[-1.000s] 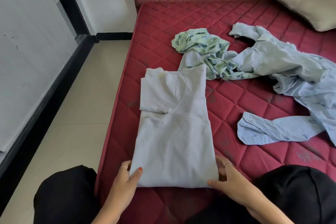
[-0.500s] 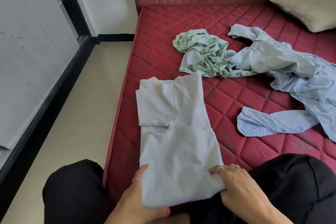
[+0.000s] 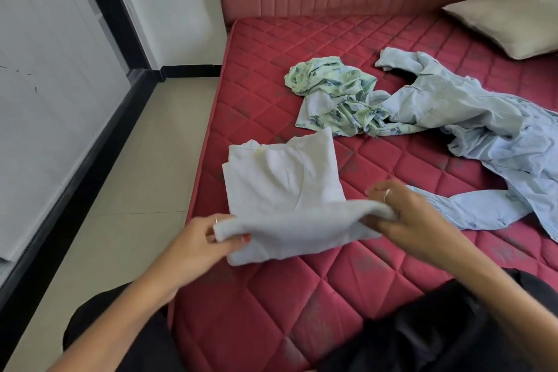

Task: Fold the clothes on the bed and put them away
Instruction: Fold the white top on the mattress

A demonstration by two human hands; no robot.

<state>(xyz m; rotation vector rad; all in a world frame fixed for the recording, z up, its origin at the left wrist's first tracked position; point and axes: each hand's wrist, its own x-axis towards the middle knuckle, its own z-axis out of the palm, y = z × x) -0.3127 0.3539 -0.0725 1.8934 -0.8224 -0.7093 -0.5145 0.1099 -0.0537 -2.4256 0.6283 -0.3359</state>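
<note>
Currently the bed (image 3: 392, 266) carries the white T-shirt (image 3: 283, 178) at its 9 o'clock edge, with the blue shirt (image 3: 483, 130) at 2 o'clock and the green printed garment (image 3: 335, 90) at 12 o'clock, both unfolded. The left hand (image 3: 196, 244) and right hand (image 3: 413, 217) each pinch a corner of the raised hem. Carry both corners level toward the collar, align the edges, lower the hem, then smooth outward.
</note>
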